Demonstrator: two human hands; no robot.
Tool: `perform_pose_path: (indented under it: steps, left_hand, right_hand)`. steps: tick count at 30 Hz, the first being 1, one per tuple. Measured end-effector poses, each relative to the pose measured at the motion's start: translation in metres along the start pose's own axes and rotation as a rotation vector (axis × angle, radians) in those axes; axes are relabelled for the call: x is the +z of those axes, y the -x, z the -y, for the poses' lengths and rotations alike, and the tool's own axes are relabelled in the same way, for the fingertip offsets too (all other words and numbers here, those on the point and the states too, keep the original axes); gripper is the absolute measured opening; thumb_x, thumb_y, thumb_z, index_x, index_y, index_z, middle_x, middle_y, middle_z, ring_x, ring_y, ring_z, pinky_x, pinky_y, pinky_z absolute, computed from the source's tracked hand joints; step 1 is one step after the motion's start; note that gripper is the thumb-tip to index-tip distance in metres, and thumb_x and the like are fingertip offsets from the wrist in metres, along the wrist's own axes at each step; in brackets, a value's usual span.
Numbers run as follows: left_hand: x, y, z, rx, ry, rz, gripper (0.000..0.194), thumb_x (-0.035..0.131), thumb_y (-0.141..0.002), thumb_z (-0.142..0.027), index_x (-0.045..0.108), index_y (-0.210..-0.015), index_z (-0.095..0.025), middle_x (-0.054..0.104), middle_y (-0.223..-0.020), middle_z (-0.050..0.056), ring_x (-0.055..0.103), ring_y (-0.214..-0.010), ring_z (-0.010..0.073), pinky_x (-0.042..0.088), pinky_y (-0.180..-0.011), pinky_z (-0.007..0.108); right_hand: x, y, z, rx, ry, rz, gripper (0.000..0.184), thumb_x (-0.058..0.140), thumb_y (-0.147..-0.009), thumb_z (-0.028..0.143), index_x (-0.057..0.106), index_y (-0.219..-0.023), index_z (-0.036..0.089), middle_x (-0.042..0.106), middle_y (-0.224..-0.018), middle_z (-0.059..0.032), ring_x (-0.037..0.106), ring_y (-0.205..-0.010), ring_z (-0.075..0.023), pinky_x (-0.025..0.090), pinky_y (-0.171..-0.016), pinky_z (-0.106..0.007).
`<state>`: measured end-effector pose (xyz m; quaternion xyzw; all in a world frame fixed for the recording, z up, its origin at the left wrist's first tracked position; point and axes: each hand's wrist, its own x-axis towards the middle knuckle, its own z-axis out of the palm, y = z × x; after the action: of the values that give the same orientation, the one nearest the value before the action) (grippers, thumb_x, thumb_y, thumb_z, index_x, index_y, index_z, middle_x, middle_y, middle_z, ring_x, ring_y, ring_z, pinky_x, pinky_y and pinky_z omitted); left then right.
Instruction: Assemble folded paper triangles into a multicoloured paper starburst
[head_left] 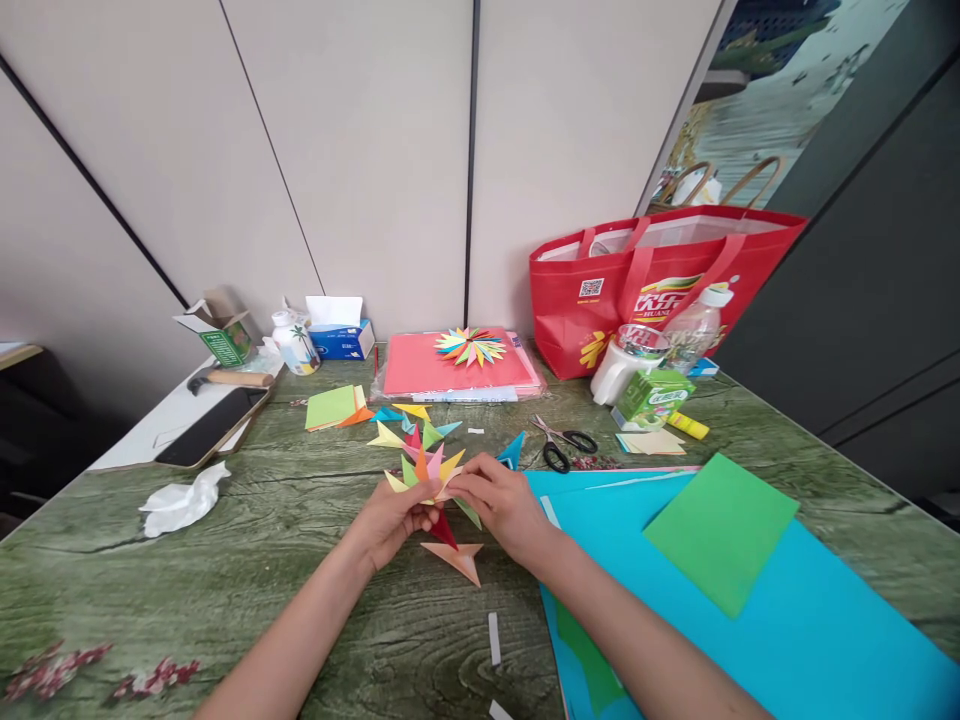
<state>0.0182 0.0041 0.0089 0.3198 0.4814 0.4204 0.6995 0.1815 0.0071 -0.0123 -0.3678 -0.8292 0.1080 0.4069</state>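
Note:
Between my two hands is a fan of folded paper pieces [422,467] in yellow, green, orange and pink, with points standing up. My left hand [397,520] grips it from the lower left, fingers closed. At its right side, my right hand [499,500] pinches a pale pink piece of it. Just below lies a loose peach folded piece [459,562], with a red one [444,530] close to my left fingers. Beyond the fan, several more folded pieces [409,425] are spread on the table. A blue folded piece [512,450] rests behind my right hand.
Black-handled scissors [561,442] lie beyond my right hand. Large blue sheets [600,520] bear a green square [724,532]. A finished paper ring [471,347] lies on the pink paper pack [412,368]. At left are a phone [214,427] and crumpled tissue [184,500]; a red bag [570,300] stands behind.

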Motion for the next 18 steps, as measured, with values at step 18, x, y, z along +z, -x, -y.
perform_pose_path:
  steps: [18]
  left_hand:
    - [-0.003,-0.003,0.007,-0.005,0.026,0.023,0.018,0.072,-0.060,-0.020,0.060,-0.069,-0.010,0.060,-0.054,0.002,0.051,-0.041,0.0068,0.041,-0.037,0.015]
  right_hand:
    - [0.006,0.006,0.005,0.019,0.060,0.096,0.015,0.045,-0.084,0.016,0.058,-0.091,0.018,0.052,-0.089,-0.0054,0.054,-0.075,-0.0124,0.045,-0.064,-0.022]
